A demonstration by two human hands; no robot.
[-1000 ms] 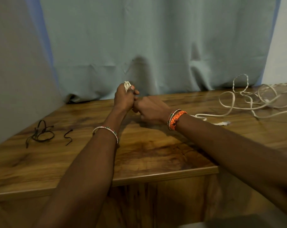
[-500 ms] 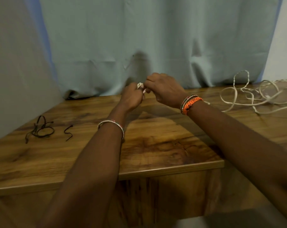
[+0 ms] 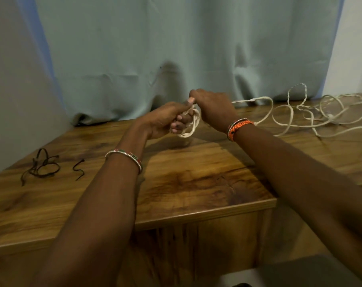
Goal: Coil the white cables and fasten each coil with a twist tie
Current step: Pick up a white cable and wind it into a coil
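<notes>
My left hand (image 3: 165, 119) grips a small coil of white cable (image 3: 193, 126), whose loops hang below its fingers above the wooden table (image 3: 196, 183). My right hand (image 3: 214, 109) is just right of it and pinches the same cable at the top of the coil. From my right hand the cable runs right into a loose white tangle (image 3: 312, 112) on the table's far right. Dark twist ties lie at the far left: a bundle (image 3: 42, 167) and a single bent tie (image 3: 79, 169).
A pale green curtain (image 3: 176, 48) hangs right behind the table's back edge. A grey wall (image 3: 10, 90) closes the left side. The table's front edge (image 3: 196, 216) runs below my forearms.
My right hand has swung up and over the left hand, laying more cable on the coil. Loops now hang below my left fingers. The loose cable has lifted toward my right hand.
</notes>
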